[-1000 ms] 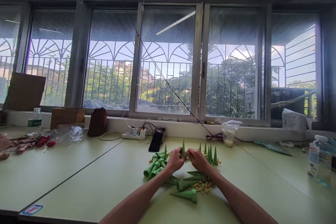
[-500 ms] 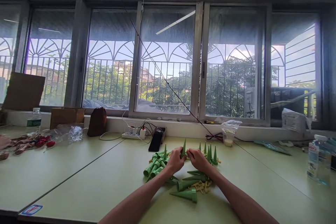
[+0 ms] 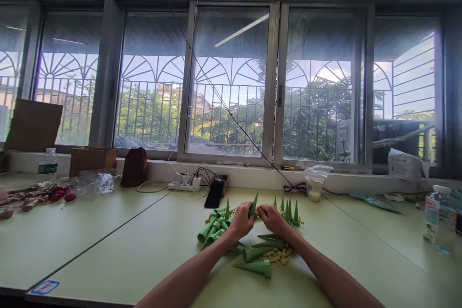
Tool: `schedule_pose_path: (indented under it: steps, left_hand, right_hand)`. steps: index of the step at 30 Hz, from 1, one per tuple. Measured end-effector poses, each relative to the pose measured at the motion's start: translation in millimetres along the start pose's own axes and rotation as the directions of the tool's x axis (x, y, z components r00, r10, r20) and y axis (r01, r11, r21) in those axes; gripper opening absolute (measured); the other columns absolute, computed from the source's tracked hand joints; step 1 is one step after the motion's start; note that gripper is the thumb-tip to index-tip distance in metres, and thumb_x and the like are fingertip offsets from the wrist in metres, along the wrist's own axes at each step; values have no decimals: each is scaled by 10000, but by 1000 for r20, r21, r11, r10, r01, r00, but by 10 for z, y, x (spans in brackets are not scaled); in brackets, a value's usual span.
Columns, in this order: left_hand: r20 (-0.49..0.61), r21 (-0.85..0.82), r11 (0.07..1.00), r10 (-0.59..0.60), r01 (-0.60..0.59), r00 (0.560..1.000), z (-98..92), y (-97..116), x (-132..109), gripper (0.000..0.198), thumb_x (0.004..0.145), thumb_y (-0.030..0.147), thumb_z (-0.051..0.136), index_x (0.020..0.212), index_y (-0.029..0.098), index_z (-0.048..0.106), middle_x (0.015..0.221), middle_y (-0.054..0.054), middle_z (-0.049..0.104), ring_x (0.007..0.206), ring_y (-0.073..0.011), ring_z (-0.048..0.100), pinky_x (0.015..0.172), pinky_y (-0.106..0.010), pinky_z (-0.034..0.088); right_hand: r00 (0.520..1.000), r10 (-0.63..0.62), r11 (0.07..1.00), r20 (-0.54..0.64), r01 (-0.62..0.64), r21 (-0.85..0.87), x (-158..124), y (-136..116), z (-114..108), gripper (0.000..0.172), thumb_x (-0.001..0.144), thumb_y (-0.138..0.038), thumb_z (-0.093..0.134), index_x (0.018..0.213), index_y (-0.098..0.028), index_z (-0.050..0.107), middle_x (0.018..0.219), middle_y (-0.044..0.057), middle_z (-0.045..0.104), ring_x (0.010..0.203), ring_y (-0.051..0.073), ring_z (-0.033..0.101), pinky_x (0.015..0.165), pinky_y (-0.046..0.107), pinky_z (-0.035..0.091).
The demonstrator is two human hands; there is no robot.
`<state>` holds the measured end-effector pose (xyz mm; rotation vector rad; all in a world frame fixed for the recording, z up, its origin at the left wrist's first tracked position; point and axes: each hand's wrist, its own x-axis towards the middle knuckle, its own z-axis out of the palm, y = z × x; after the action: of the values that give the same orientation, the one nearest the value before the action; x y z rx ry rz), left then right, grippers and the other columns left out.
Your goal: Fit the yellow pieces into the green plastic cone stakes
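My left hand (image 3: 242,220) is closed around a green plastic cone (image 3: 254,203), its point tilted up and to the right. Close beside it, my right hand (image 3: 270,217) is closed in a pinch at the cone's side; what sits between its fingertips is too small to make out. Several loose green cones (image 3: 212,230) lie heaped left of my hands. More green cones (image 3: 288,211) stand upright behind my right hand, with small yellow pieces at their bases. Nearer me, a single cone (image 3: 254,267) lies on its side by a pile of small yellow plastic pieces (image 3: 279,255).
A phone (image 3: 215,192) and a power strip (image 3: 184,186) lie toward the window ledge. A plastic cup (image 3: 314,186) stands at the back right, a bottle (image 3: 436,221) at far right. Red and tan items (image 3: 43,196) are spread at left, near a brown pouch (image 3: 134,167).
The cone in my left hand has tipped a little to the right. Both hands stay almost in the same place.
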<state>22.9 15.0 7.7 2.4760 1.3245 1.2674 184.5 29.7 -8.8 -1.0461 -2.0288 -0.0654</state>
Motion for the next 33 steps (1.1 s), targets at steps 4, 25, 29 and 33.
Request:
schedule_pose_path:
  steps: [4,25,29,33]
  left_hand:
    - [-8,-19,1000,14,-14,1000,-6,6,-3,90,764,124,600,846,162,599,856,-44,619,818,-173,556,726,-251,362]
    - [40,-87,985,-147,150,988,13,21,40,244,801,247,599,1032,167,582,847,-43,690,793,-175,630,699,-245,406]
    - [7,-53,985,-165,165,986,-10,8,46,379,762,254,634,1120,165,547,776,-24,671,793,-188,628,703,-254,407]
    - [6,-18,992,-124,124,992,-40,14,44,435,744,266,639,1151,160,527,698,-1,632,731,-188,613,670,-254,394]
  right_hand:
    - [1000,22,999,-3,-22,33,4,3,7,391,946,-278,399,572,-176,448,512,-25,466,514,98,353,529,247,234]
    - [998,50,992,-24,-52,-116,-25,-112,-59,459,1000,-419,336,673,-178,550,597,14,578,542,120,454,546,247,240]
    - [997,59,990,-52,-65,-122,-25,-105,-64,439,1009,-375,323,670,-185,527,610,23,584,539,127,464,550,258,246]
    - [994,90,986,-63,-98,-133,-16,-107,-80,409,1005,-331,341,670,-186,526,651,47,612,581,141,514,564,265,268]
